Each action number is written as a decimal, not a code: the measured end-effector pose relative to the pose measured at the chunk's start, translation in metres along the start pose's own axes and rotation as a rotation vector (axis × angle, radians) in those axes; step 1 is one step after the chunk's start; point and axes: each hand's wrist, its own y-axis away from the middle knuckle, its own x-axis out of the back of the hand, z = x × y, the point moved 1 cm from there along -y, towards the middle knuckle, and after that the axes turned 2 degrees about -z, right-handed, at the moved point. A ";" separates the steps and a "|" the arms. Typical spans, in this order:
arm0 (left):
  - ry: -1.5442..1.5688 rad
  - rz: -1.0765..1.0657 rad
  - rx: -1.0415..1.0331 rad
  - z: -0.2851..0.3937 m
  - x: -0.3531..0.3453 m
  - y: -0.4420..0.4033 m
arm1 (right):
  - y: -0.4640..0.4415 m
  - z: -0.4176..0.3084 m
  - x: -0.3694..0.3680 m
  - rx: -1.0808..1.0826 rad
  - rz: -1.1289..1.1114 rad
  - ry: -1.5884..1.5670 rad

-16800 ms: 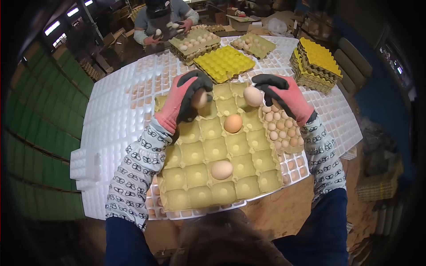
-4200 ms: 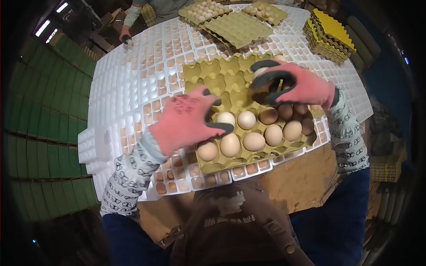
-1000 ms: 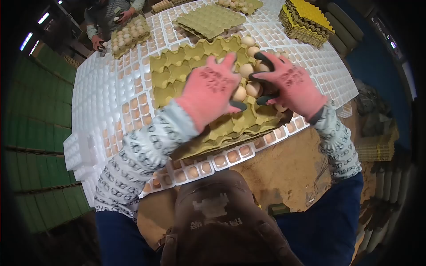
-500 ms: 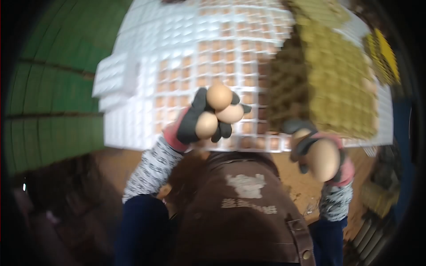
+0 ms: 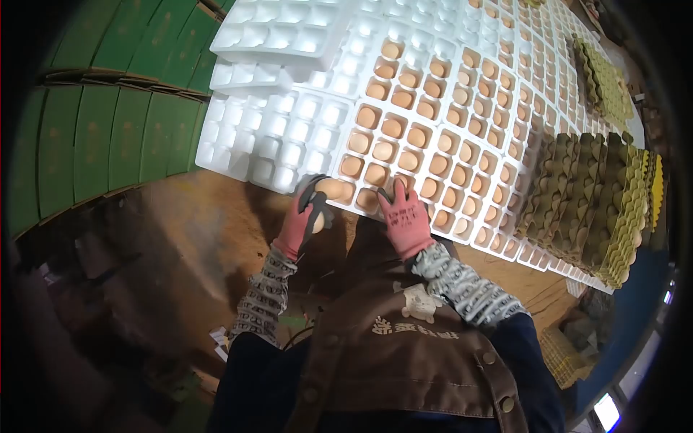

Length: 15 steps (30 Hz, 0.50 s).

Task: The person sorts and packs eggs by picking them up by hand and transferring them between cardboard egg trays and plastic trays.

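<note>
Near frame centre I see the pink-and-grey-gloved left hand (image 5: 302, 219) curled round oval tan eggs (image 5: 328, 189), the upper one right of its fingers, long axis sideways, beside the white plastic tray (image 5: 367, 158); the pink-gloved right hand (image 5: 404, 221), farther, has fingers slightly apart, its hold I cannot tell

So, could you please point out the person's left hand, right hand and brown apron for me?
Left hand (image 5: 299, 216), head view: the gloved middle of the hand.
Right hand (image 5: 405, 219), head view: the gloved back of the hand.
Brown apron (image 5: 408, 361), head view: plain cloth on its front.
</note>
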 end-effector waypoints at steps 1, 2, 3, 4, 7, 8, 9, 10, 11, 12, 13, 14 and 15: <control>-0.126 0.069 -0.094 0.016 0.003 0.006 | 0.005 0.000 0.000 0.039 -0.066 0.004; -0.255 0.137 -0.186 0.030 0.005 0.013 | 0.011 0.001 0.001 0.077 -0.133 0.005; -0.498 0.169 -0.170 0.039 0.006 0.015 | 0.013 0.004 0.003 0.115 -0.192 0.005; -0.743 0.207 -0.157 0.048 0.006 0.015 | 0.010 0.010 0.005 0.111 -0.180 -0.104; -0.802 0.355 -0.271 0.042 0.018 0.010 | -0.019 0.022 0.029 -0.368 -0.019 -1.122; -0.654 0.449 -0.343 0.042 0.019 0.007 | -0.037 0.027 0.021 -0.339 0.052 -1.387; -0.500 0.535 -0.418 0.042 0.019 0.003 | -0.052 0.020 0.020 -0.228 0.001 -1.686; -0.038 0.618 -0.366 0.033 0.018 0.000 | -0.064 0.001 0.020 -0.323 0.030 -1.486; -0.294 0.671 -0.394 0.036 0.023 -0.006 | -0.068 -0.032 0.054 -0.220 -0.032 -1.310; -0.434 0.683 -0.479 0.021 0.027 -0.015 | -0.083 -0.045 0.019 0.183 0.195 -0.996; -0.564 0.688 -0.575 0.001 0.030 -0.029 | -0.100 -0.057 0.017 0.395 0.256 -0.671; -0.814 0.640 -0.428 -0.012 0.033 -0.032 | -0.119 -0.076 -0.002 0.449 0.133 -0.655; -1.048 0.575 -0.306 -0.024 0.033 -0.034 | -0.113 -0.076 0.000 0.467 0.341 -0.709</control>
